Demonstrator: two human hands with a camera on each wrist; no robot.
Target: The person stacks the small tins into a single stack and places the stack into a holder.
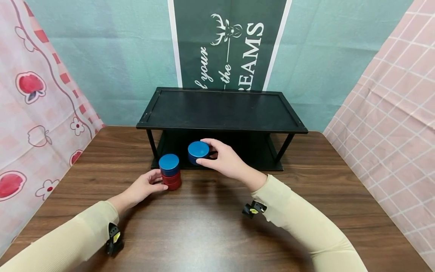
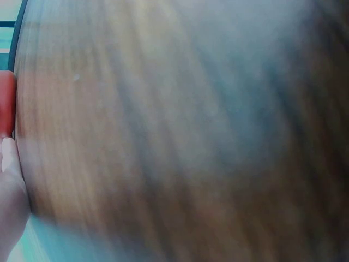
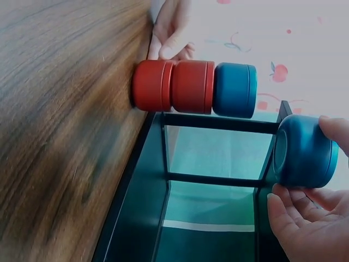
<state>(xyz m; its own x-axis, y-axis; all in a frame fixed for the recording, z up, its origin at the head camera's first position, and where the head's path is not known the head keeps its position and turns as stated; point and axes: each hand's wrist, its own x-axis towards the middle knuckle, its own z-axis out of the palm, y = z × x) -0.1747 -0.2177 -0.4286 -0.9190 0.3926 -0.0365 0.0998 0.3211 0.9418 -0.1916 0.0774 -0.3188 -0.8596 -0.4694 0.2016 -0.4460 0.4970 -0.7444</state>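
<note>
Two red tins [image 1: 171,181] with a blue tin [image 1: 169,163] on top form an upright stack on the table, before the shelf's left front corner. My left hand [image 1: 146,189] grips the red part from the left, thumb in front and fingers partly hidden behind. Raised above the stack's top and to its right, a second blue tin [image 3: 306,152] is held by my right hand [image 1: 225,160] between thumb and fingers. In the left wrist view only a red tin's edge [image 2: 7,103] and part of the hand show.
A black two-level shelf [image 1: 221,109] stands at the back of the wooden table [image 1: 190,234]. Its lower board [image 1: 244,151] lies behind the held tin, beneath the upper board's front edge. Cloths hang at the back [image 1: 112,56] and on both sides.
</note>
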